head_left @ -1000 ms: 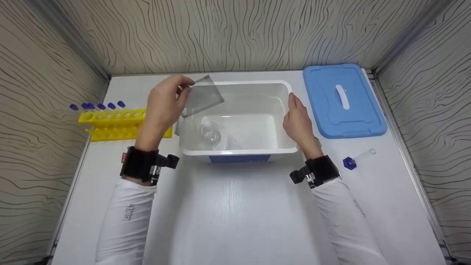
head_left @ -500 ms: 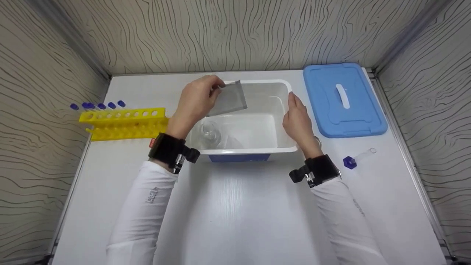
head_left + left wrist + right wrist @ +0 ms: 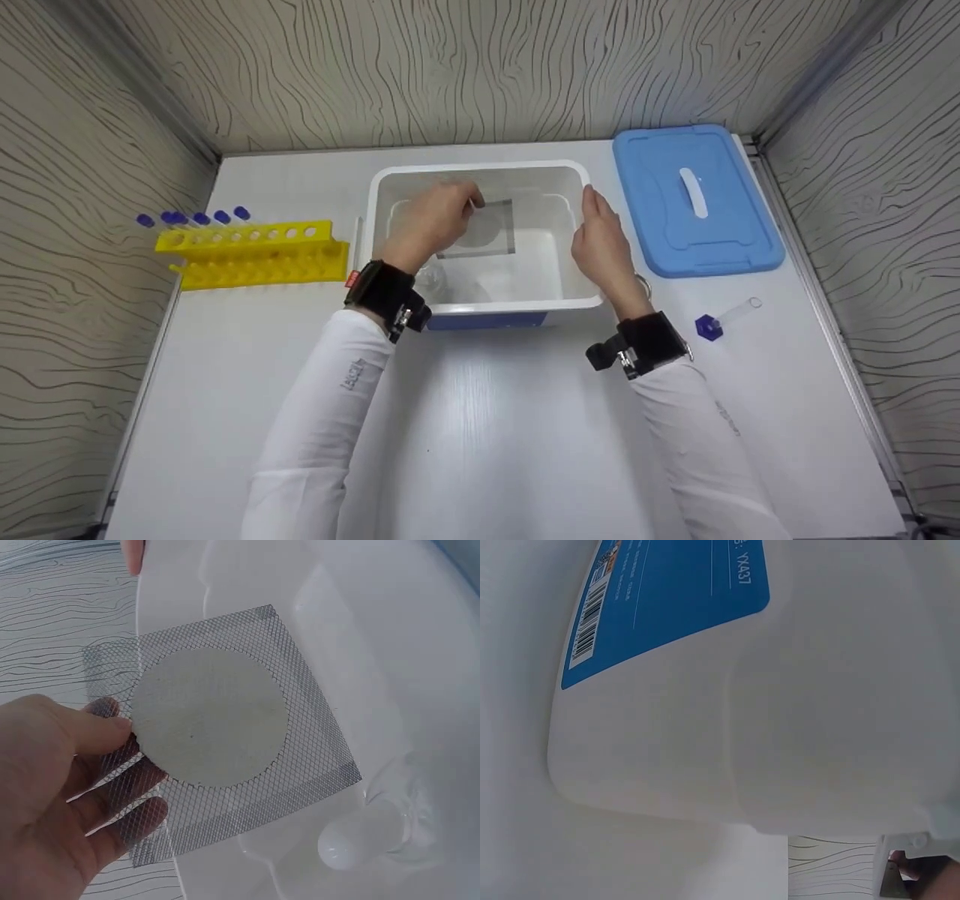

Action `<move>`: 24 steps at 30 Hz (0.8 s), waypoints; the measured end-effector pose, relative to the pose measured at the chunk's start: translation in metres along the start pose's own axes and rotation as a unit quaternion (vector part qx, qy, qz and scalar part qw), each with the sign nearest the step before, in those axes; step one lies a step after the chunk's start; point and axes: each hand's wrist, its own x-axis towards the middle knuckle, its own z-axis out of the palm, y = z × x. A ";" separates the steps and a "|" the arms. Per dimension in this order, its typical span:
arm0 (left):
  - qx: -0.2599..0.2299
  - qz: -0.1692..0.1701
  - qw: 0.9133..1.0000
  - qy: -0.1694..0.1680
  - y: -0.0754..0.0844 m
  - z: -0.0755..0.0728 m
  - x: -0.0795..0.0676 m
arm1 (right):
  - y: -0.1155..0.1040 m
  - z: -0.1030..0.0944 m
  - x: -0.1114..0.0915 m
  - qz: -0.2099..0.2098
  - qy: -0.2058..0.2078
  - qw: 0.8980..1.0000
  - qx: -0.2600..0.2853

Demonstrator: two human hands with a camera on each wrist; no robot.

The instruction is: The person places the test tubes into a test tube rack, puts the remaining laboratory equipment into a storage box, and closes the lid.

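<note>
A square wire gauze (image 3: 315, 727) with a pale round centre is pinched by my left hand (image 3: 435, 221), its thumb on the near face and fingers behind. In the head view the gauze hangs inside the white plastic bin (image 3: 480, 306), towards its back wall. A clear glass vessel (image 3: 431, 281) with a rounded white top lies in the bin's left part, partly hidden by the left wrist. My right hand (image 3: 601, 244) rests against the bin's right rim, fingers straight; its thumb is hidden. A blue label (image 3: 667, 592) shows on the bin's front.
A yellow test tube rack (image 3: 255, 259) with several blue-capped tubes (image 3: 201, 219) stands at left. Flat on the table at right lies a blue lid (image 3: 697, 202) with a white handle. Nearer, a measuring cylinder (image 3: 731, 315) with a purple hexagonal base lies on its side.
My left hand has moved right and down with the wire gauze, from over the bin's left back edge to inside the bin. My right hand has stayed at the right rim.
</note>
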 end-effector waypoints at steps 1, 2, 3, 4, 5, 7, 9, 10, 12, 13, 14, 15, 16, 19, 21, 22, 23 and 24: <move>0.010 -0.008 1.000 -0.010 0.000 0.002 0.001 | 0.000 0.000 0.000 0.001 0.000 1.000 0.000; 0.024 -0.016 0.999 -0.018 0.000 0.004 0.003 | 0.001 0.000 0.000 0.001 0.000 1.000 -0.001; 0.038 -0.024 0.999 -0.024 0.000 0.006 0.004 | 0.001 0.000 0.000 0.003 0.000 1.000 -0.001; 0.054 -0.032 0.998 -0.029 0.000 0.008 0.005 | 0.001 0.000 -0.001 0.003 0.000 1.000 -0.003; 0.068 -0.038 0.996 -0.032 0.000 0.010 0.005 | 0.001 0.000 -0.001 0.004 0.001 1.000 -0.004; 0.093 -0.047 0.994 -0.035 -0.001 0.013 0.006 | 0.001 0.000 -0.001 0.003 0.002 1.000 -0.006; 0.093 -0.044 0.994 -0.038 -0.003 0.015 0.008 | 0.001 0.001 -0.001 0.002 0.002 1.000 -0.006; 0.085 -0.039 0.995 -0.039 -0.003 0.016 0.009 | 0.001 0.002 -0.001 0.001 0.001 1.000 -0.006; 0.063 -0.031 0.997 -0.041 -0.004 0.017 0.011 | 0.000 0.002 -0.002 0.000 0.000 1.000 -0.005; 0.052 -0.027 0.997 -0.042 -0.003 0.017 0.012 | 0.000 0.002 -0.002 -0.001 0.000 1.000 -0.004; 0.042 -0.022 0.998 -0.042 -0.003 0.017 0.014 | 0.000 0.002 -0.002 -0.001 0.001 1.000 -0.003; 0.031 -0.016 0.998 -0.043 -0.002 0.018 0.015 | -0.001 0.002 -0.002 -0.001 0.002 1.000 -0.004; 0.026 -0.015 0.999 -0.044 -0.001 0.018 0.016 | -0.001 0.002 -0.001 -0.002 0.003 1.000 -0.003; 0.018 -0.005 0.998 -0.052 0.002 0.020 0.018 | -0.001 0.001 -0.001 -0.005 0.006 1.000 -0.002; 0.012 0.001 0.998 -0.061 0.002 0.021 0.020 | 0.000 0.000 -0.001 -0.004 0.007 1.000 -0.002; 0.010 0.001 0.998 -0.067 0.002 0.022 0.020 | 0.000 0.000 -0.001 -0.003 0.007 1.000 -0.001; 0.009 0.002 0.997 -0.072 0.002 0.023 0.021 | 0.000 0.000 -0.001 -0.002 0.005 1.000 0.000; 0.006 0.000 0.997 -0.077 0.002 0.023 0.021 | 0.000 0.000 -0.001 0.001 0.003 1.000 0.001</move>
